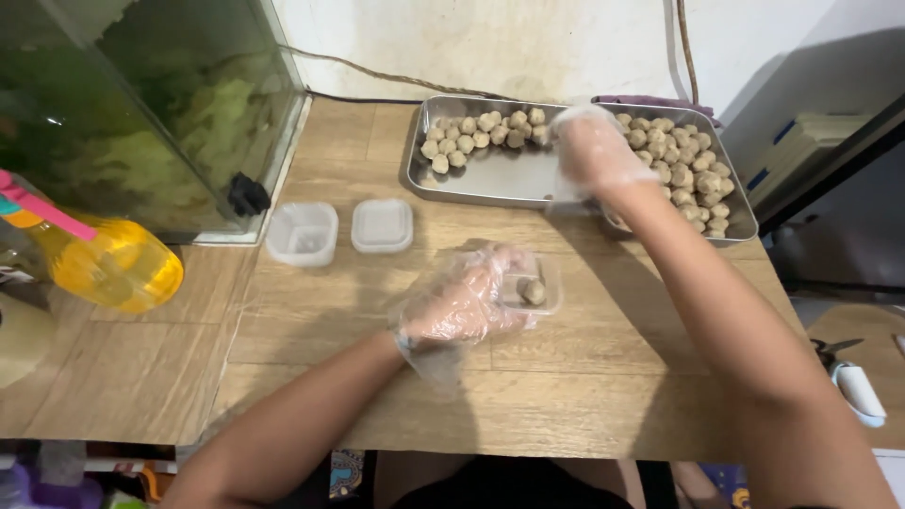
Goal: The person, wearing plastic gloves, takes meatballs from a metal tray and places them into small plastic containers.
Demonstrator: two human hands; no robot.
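Observation:
My left hand (462, 302), in a clear plastic glove, holds a small clear plastic container (539, 281) on the wooden table; a couple of brown meatballs (533, 291) lie inside it. My right hand (596, 151), also gloved, reaches over the steel tray (500, 179) at the back, its fingers bent down among the meatballs (683, 170); whether it grips one is hidden. Many meatballs fill the tray's right side and a smaller row (476, 134) lies at its far left.
An empty clear container (302, 233) and its lid (382, 226) sit left of the tray. A glass aquarium (151, 104) stands at the back left, with a yellow spray bottle (113, 264) in front. A white-handled tool (860, 388) lies low at the right.

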